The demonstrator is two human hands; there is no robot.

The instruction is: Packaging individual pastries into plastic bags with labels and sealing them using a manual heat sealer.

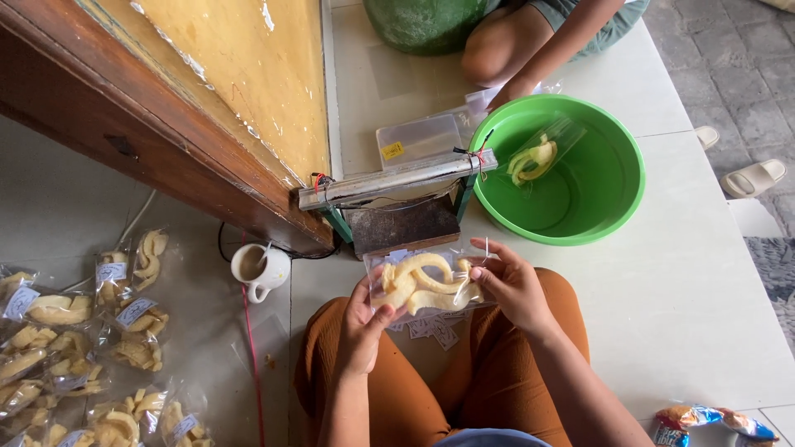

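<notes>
Snack bag (426, 283) over white tiled floor (704, 273); yellow wall (248, 66), green basin (613, 178) near.

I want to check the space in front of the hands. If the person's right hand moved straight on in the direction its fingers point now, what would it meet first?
The right hand holds a clear plastic bag of pale yellow curled crackers, fingers pointing up and left. Straight on, it would probably first meet the dark base of the metal bar sealer, though depth is unclear.
</notes>
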